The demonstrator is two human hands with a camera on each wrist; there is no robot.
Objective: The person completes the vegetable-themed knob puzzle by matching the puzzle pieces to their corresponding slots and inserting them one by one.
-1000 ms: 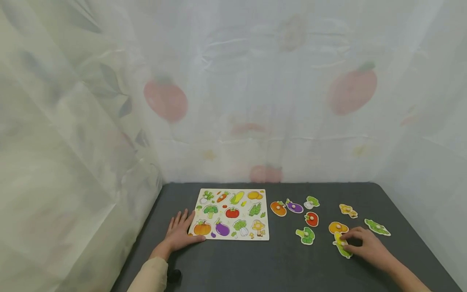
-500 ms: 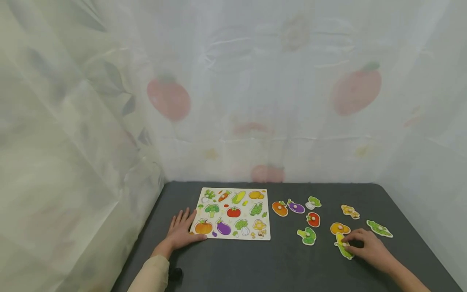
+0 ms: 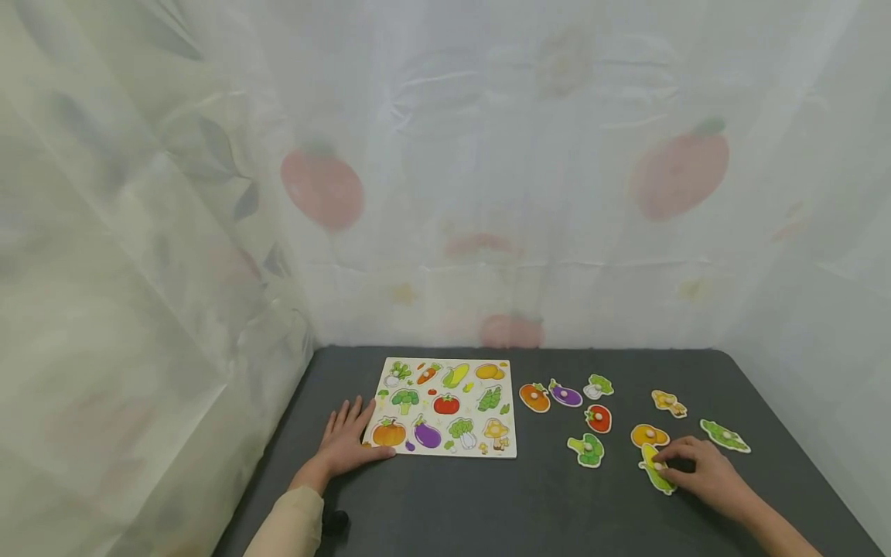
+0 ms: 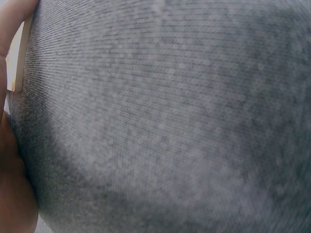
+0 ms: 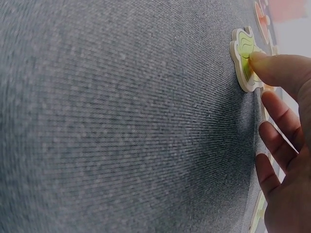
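Note:
My left hand (image 3: 344,447) lies with straight fingers at the left edge of a white vegetable puzzle board (image 3: 480,452), the thumb along its lower corner. With thumb and finger, my right hand (image 3: 708,478) pinches the small knob of a corn puzzle piece (image 3: 653,476). That corn piece appears tilted at the hand's side in the right wrist view, and cannot be told as touching or just off the cloth. Right behind it is a yellow potato-like piece (image 3: 643,435). A carrot piece (image 3: 428,374) with a knob sits in the board.
Loose knobbed pieces lie on the dark table (image 3: 459,510): pumpkin (image 3: 532,399), eggplant (image 3: 567,397), bok choy (image 3: 600,384), tomato (image 3: 596,420), broccoli (image 3: 590,450), mushroom (image 3: 668,403) and pea pod (image 3: 725,436). A black object (image 3: 336,524) is beside the left sleeve. Curtains (image 3: 431,178) surround the table.
The whole view has shifted slightly. Both hands keep their places, the left at the board and the right at the corn piece.

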